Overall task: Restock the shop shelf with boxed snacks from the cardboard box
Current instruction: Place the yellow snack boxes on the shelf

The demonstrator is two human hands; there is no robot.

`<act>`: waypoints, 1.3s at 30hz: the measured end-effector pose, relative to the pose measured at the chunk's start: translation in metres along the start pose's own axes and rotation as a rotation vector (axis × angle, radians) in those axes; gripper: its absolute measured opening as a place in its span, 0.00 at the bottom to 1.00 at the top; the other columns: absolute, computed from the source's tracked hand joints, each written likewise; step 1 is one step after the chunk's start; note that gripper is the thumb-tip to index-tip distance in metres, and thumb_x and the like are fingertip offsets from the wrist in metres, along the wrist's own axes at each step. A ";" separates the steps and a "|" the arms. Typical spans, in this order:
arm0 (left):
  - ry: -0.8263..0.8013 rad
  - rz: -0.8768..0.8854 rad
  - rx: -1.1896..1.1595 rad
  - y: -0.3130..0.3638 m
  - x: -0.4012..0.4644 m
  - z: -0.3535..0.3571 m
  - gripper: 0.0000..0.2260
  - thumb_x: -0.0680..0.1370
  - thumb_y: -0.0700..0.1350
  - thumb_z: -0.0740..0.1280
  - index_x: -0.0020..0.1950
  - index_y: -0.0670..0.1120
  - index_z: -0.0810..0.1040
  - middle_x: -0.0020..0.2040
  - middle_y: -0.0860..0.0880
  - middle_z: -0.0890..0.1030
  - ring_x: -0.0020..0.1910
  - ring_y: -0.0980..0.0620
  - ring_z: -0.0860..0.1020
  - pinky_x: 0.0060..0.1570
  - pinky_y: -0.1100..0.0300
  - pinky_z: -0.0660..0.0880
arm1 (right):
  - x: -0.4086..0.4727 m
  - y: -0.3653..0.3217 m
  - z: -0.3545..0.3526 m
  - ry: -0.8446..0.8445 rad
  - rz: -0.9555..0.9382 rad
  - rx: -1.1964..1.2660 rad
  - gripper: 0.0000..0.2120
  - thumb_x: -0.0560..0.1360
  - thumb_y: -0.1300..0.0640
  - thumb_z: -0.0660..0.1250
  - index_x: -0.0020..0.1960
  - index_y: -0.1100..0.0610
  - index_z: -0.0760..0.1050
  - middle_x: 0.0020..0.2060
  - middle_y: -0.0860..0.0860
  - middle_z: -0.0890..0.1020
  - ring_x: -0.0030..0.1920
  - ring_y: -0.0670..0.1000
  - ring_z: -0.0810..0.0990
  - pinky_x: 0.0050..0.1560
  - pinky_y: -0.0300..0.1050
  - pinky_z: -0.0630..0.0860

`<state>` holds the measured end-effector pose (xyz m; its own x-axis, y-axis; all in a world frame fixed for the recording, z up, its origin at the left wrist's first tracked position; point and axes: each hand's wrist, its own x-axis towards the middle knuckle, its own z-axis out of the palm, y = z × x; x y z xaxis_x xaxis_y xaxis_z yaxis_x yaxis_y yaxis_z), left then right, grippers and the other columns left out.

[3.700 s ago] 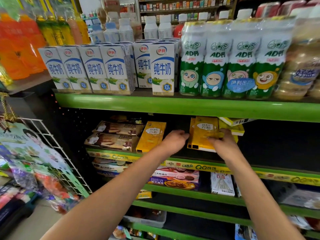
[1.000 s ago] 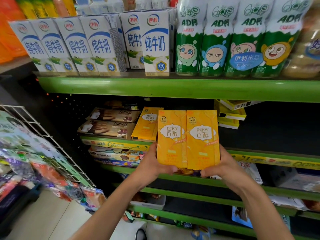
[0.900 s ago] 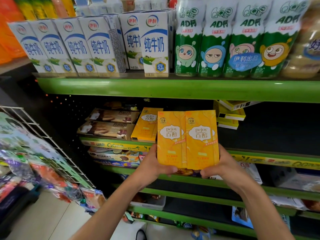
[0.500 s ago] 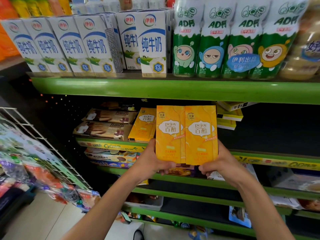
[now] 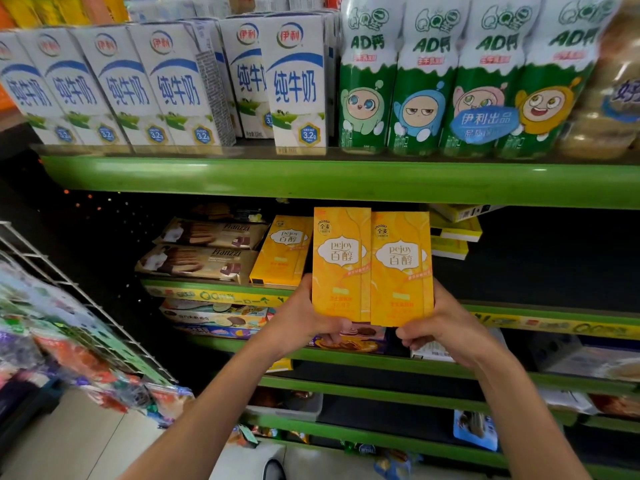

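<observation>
holding two yellow boxes (image 5: 372, 266) upright side by side, edges touching, in front of the snack shelf (image 5: 221, 295). left hand (image 5: 304, 318) is pinching the left box's lower corner; right hand (image 5: 438, 327) is pinching the right one's. risk: held only at the bottom, the boxes could be tipping apart or knocking the standing box (image 5: 280, 252) just behind, or catching the green shelf (image 5: 311, 178) above.

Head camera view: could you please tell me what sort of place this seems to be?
Most likely a small grocery or convenience shop: green shelves with price strips, rows of milk cartons above, and matching yellow snack boxes held up by both hands in front of the shelf.
</observation>
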<state>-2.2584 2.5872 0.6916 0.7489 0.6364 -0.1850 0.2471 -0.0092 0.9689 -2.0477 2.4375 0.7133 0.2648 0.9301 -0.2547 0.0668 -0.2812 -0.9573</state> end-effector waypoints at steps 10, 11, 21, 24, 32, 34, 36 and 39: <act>-0.017 0.029 0.056 0.004 -0.003 0.000 0.31 0.69 0.42 0.79 0.60 0.62 0.63 0.55 0.47 0.81 0.38 0.43 0.84 0.40 0.51 0.82 | -0.001 -0.004 0.004 0.012 0.049 -0.022 0.36 0.64 0.71 0.75 0.62 0.45 0.66 0.38 0.57 0.85 0.34 0.59 0.83 0.34 0.49 0.80; -0.023 0.034 0.070 0.004 -0.003 -0.001 0.32 0.69 0.43 0.79 0.61 0.62 0.63 0.55 0.48 0.81 0.38 0.43 0.84 0.40 0.52 0.82 | -0.001 -0.005 0.004 0.011 0.051 -0.025 0.36 0.64 0.71 0.76 0.63 0.45 0.65 0.38 0.57 0.85 0.35 0.59 0.83 0.34 0.49 0.80; -0.007 0.015 0.077 0.000 -0.001 -0.002 0.33 0.62 0.54 0.81 0.59 0.65 0.65 0.54 0.52 0.81 0.34 0.49 0.81 0.37 0.57 0.79 | -0.008 -0.007 0.002 0.059 0.008 -0.036 0.35 0.66 0.70 0.77 0.63 0.46 0.68 0.41 0.54 0.85 0.35 0.58 0.84 0.36 0.48 0.80; -0.009 0.019 0.084 0.001 -0.002 -0.002 0.33 0.62 0.53 0.81 0.59 0.64 0.65 0.54 0.51 0.80 0.35 0.53 0.81 0.36 0.59 0.78 | -0.006 -0.007 0.003 0.051 0.013 -0.049 0.34 0.66 0.70 0.76 0.62 0.45 0.68 0.41 0.54 0.85 0.34 0.57 0.83 0.35 0.47 0.80; -0.017 0.034 0.116 0.001 -0.002 -0.003 0.34 0.64 0.52 0.80 0.62 0.64 0.64 0.56 0.53 0.79 0.41 0.57 0.82 0.36 0.60 0.78 | -0.005 -0.005 0.004 0.011 0.022 -0.079 0.33 0.68 0.69 0.76 0.60 0.42 0.66 0.40 0.52 0.85 0.34 0.56 0.83 0.35 0.49 0.81; -0.010 0.033 0.123 0.001 -0.003 -0.003 0.35 0.63 0.53 0.80 0.62 0.64 0.64 0.56 0.54 0.79 0.40 0.56 0.82 0.36 0.60 0.78 | -0.005 -0.005 0.003 0.009 0.021 -0.081 0.33 0.68 0.69 0.76 0.60 0.41 0.66 0.40 0.52 0.85 0.34 0.56 0.83 0.35 0.50 0.81; -0.002 0.029 0.129 0.001 -0.003 -0.002 0.35 0.62 0.55 0.81 0.61 0.65 0.64 0.55 0.55 0.80 0.42 0.55 0.82 0.36 0.60 0.77 | -0.005 -0.004 0.004 0.011 0.021 -0.083 0.34 0.68 0.69 0.76 0.60 0.41 0.66 0.41 0.51 0.85 0.34 0.57 0.83 0.36 0.50 0.81; 0.002 0.023 0.137 0.000 -0.002 -0.003 0.36 0.62 0.55 0.81 0.62 0.65 0.63 0.55 0.55 0.80 0.44 0.54 0.82 0.36 0.60 0.77 | -0.005 -0.004 0.004 0.014 0.020 -0.091 0.34 0.68 0.69 0.75 0.61 0.42 0.65 0.40 0.52 0.85 0.34 0.58 0.83 0.36 0.51 0.82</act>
<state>-2.2618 2.5879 0.6927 0.7542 0.6362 -0.1628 0.3116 -0.1285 0.9415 -2.0536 2.4351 0.7181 0.2808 0.9207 -0.2710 0.1483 -0.3206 -0.9355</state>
